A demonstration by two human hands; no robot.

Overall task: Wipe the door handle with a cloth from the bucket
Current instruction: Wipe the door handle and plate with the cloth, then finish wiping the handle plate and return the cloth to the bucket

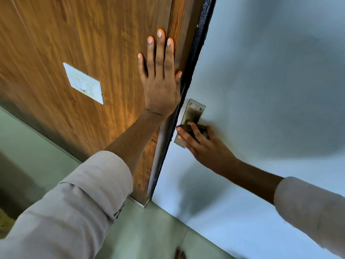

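Observation:
A steel handle plate (pixel 194 111) is screwed to the pale blue door (pixel 261 90) near its left edge. My right hand (pixel 203 144) presses a small dark cloth (pixel 202 128) against the lower half of that plate, and the handle itself is hidden under the hand and cloth. My left hand (pixel 160 81) lies flat with fingers spread on the brown wooden panel (pixel 74 34), just left of the black door frame (pixel 197 43). It holds nothing. No bucket is in view.
A white switch plate (pixel 84 83) is mounted on the wooden panel to the left. Pale green floor (pixel 149 230) runs below, with a foot (pixel 180 254) at the bottom edge. The black frame strip separates panel and door.

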